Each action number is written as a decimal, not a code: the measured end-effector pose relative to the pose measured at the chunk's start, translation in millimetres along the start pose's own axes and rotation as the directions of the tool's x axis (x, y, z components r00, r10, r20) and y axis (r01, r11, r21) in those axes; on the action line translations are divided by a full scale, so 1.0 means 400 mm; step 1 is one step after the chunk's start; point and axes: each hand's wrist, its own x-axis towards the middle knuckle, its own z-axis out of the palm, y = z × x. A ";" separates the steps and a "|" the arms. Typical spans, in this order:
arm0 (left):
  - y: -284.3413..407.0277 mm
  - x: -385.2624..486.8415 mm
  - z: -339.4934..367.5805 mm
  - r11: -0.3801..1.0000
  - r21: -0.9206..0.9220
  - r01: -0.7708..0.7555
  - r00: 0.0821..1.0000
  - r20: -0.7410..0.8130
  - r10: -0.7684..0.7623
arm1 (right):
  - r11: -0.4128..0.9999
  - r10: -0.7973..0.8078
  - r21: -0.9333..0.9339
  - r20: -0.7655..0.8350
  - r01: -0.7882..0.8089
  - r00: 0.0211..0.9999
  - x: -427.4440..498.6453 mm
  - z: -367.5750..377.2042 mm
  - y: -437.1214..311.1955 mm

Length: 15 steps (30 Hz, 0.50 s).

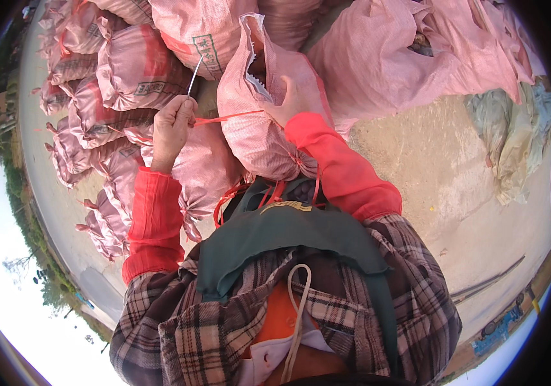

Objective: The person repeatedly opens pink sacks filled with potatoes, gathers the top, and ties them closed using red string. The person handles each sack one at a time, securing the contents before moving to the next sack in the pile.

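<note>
My left hand pinches a thin metal sack needle, its point tilted up and away. A red plastic strip runs taut from beside this hand to the mouth of a pink woven sack. That sack lies in front of my waist, its near end gathered and tied. Its long mouth gapes, showing a white frayed edge and dark contents that I cannot identify. My right hand grips the mouth's near right edge, where the strip meets the cloth; some of its fingers are hidden.
Tied pink sacks are piled to the left and ahead. A larger open pink sack stands at the right. Crumpled clear plastic sheeting lies on the concrete ground. More red strips hang at my dark green apron.
</note>
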 end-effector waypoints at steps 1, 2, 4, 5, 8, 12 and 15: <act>-0.012 -0.020 -0.026 0.998 -0.069 -0.002 0.999 -0.033 0.000 | 1.000 0.014 0.016 0.000 -0.014 1.000 0.001 0.020 0.004; -0.030 -0.041 -0.047 0.991 -0.124 0.051 0.990 -0.122 -0.066 | 0.999 0.031 0.030 0.001 -0.031 1.000 0.003 0.035 0.005; -0.092 -0.084 -0.065 0.985 -0.098 0.144 0.989 -0.016 -0.147 | 0.997 0.072 0.005 0.027 -0.072 0.997 0.006 0.046 0.002; -0.131 -0.103 -0.062 0.972 -0.103 0.213 0.977 0.034 -0.210 | 0.995 0.098 -0.036 0.050 -0.096 0.994 0.006 0.047 -0.002; -0.241 -0.144 -0.042 0.957 0.279 -0.073 0.993 0.108 0.044 | 0.986 0.122 -0.119 0.061 -0.114 0.991 -0.008 0.051 -0.015; -0.295 -0.131 0.022 0.947 0.237 -0.217 0.973 0.132 0.189 | 0.978 0.160 -0.127 -0.053 -0.165 0.986 -0.032 0.063 -0.013; -0.288 -0.088 0.067 0.955 0.146 -0.259 0.960 0.150 0.237 | 0.979 0.085 -0.173 -0.115 -0.104 0.990 -0.040 0.068 0.001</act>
